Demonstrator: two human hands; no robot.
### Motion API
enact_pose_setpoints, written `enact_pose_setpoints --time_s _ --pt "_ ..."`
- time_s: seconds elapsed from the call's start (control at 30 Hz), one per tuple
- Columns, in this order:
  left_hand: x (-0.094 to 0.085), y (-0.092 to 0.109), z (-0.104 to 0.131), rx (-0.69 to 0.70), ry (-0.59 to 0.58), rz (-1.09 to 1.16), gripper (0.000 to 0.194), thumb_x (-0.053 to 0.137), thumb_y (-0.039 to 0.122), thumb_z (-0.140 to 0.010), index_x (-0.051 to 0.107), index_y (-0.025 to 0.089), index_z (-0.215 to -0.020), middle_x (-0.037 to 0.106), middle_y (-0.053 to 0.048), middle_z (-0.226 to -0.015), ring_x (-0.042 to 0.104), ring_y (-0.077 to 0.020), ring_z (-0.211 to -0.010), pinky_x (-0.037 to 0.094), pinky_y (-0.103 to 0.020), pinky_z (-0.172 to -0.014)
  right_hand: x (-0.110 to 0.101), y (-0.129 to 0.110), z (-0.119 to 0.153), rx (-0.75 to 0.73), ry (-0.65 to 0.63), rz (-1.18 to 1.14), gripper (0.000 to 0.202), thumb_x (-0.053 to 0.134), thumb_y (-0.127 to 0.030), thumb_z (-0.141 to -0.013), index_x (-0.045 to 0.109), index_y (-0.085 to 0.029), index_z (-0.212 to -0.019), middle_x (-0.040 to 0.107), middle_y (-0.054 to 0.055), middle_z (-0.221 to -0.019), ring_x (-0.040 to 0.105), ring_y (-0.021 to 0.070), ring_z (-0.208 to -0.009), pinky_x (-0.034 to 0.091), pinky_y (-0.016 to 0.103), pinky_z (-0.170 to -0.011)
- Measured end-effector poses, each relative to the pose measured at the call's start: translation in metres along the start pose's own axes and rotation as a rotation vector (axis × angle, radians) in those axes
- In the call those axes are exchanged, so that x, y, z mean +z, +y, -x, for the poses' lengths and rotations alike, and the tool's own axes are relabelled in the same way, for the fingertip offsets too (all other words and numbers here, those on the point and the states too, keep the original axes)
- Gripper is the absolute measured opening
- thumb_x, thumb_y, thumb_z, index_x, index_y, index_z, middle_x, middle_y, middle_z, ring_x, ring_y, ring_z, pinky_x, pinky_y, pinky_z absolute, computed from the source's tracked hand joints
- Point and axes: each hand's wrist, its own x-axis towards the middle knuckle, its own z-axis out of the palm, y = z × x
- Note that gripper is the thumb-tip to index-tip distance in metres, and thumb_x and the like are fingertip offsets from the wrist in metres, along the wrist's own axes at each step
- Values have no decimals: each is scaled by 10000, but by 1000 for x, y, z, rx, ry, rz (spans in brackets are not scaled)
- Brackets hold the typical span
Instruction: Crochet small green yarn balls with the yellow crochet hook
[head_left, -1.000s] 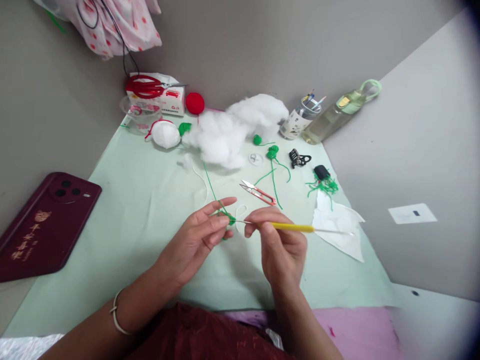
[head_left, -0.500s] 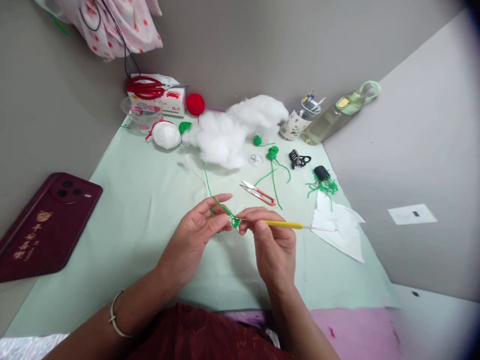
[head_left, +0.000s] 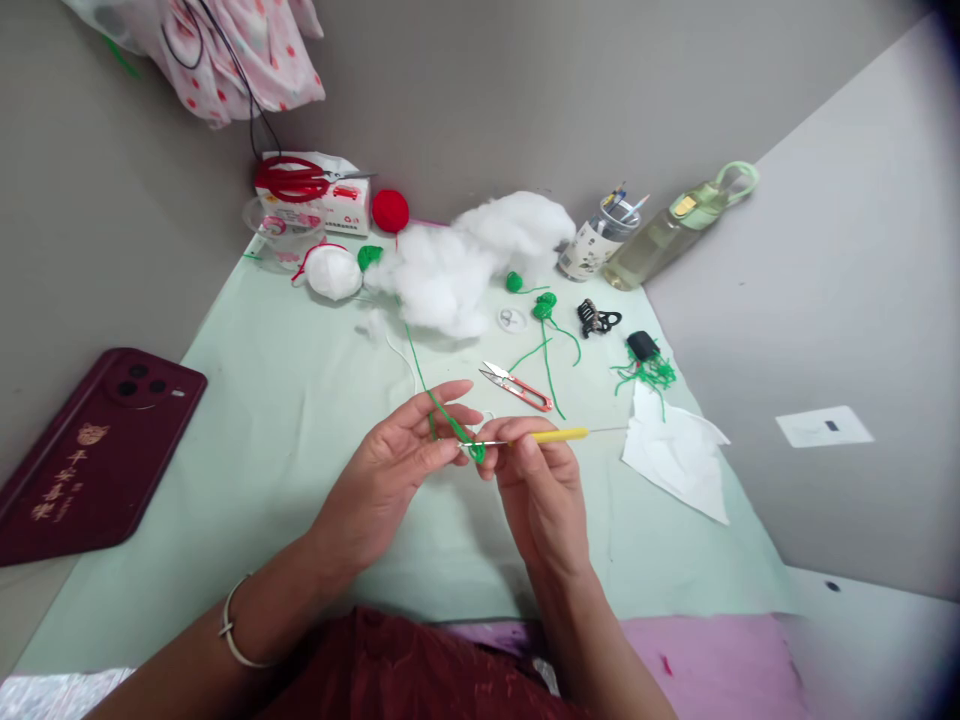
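Note:
A small green crochet piece (head_left: 477, 453) sits between my two hands near the middle of the view. My left hand (head_left: 401, 450) pinches it at its left side, with green yarn (head_left: 421, 372) running over the raised fingers from the back of the table. In my right hand (head_left: 541, 480) is the yellow-handled crochet hook (head_left: 562, 435), held level, its metal tip pointing left at the green piece. Whether a loop is around the tip is too small to tell.
Red thread snips (head_left: 525, 388) lie just beyond my hands. Farther back are white stuffing (head_left: 442, 280), a pen cup (head_left: 595, 245), a bottle (head_left: 667, 235) and a hair clip (head_left: 598, 318). White cloth (head_left: 671, 450) lies right, a maroon phone (head_left: 101, 450) left.
The hook has moved left, and more of its metal tip shows at the green piece. My right hand has shifted slightly left, and the left hand's raised fingers have moved a little right.

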Motion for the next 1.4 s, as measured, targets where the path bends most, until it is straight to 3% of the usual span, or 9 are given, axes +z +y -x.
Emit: enact_pose_setpoints --time_s 0.2,0.43,0.73,0.87,1.07,1.17,1.27,1.33,1.4 --pt "3 -2 -3 -11 65 19 298 838 176 -854 826 277 -1133 727 36 -861 660 -97 -778 525 -237 -800 1 2 0 50 1 -30 158 735 -394 -962 763 -248 -909 765 21 -869 606 129 -631 549 307 -649" --pt "3 -4 -1 -76 81 72 372 840 161 -838 793 209 -1204 688 21 -839 662 -116 -819 537 -243 -828 -3 3 -2 40 64 24 181 715 -433 -968 700 -259 -924 754 15 -916 590 118 -619 543 293 -635" --pt "8 -2 1 -91 167 216 331 756 40 -791 784 171 -1093 626 5 -859 603 -103 -786 520 -193 -723 2 3 1 -89 106 94 170 739 -409 -957 767 -247 -912 799 40 -926 637 126 -621 569 304 -640" --pt "9 -3 2 -40 117 141 277 739 173 -857 783 157 -1130 628 -9 -847 587 -127 -755 513 -257 -740 1 4 4 -151 73 151 143 673 -339 -1012 789 -263 -976 801 42 -992 668 129 -685 570 304 -684" --pt "9 -8 4 3 126 -120 398 844 251 -857 751 254 -1243 658 16 -898 577 -134 -821 464 -282 -841 6 0 9 -275 44 358 189 598 -263 -1048 781 -266 -1000 786 55 -994 669 163 -738 590 344 -689" --pt "10 -10 5 12 151 -91 422 860 223 -843 753 270 -1249 652 32 -858 575 -130 -844 455 -267 -868 7 1 13 -432 31 667 226 588 -186 -1037 788 -288 -1063 769 58 -973 704 188 -821 604 357 -708" --pt "11 -11 6 -94 105 22 462 874 236 -834 756 260 -1280 629 35 -803 568 -126 -805 462 -263 -854 4 4 17 -639 22 1006 350 640 -109 -986 785 -348 -1197 745 64 -1044 715 203 -905 611 358 -720" --pt "9 -10 5 -186 61 118 442 861 245 -851 769 231 -1282 619 22 -818 546 -114 -766 468 -254 -823 0 4 18 -686 35 1022 358 663 -119 -975 782 -360 -1212 738 63 -1060 712 205 -902 607 354 -699" --pt "7 -9 4 -211 58 178 394 843 216 -864 791 203 -1255 614 8 -857 530 -101 -756 464 -233 -797 -3 0 17 -569 66 885 263 647 -164 -999 795 -325 -1145 738 55 -964 705 210 -884 603 366 -712"
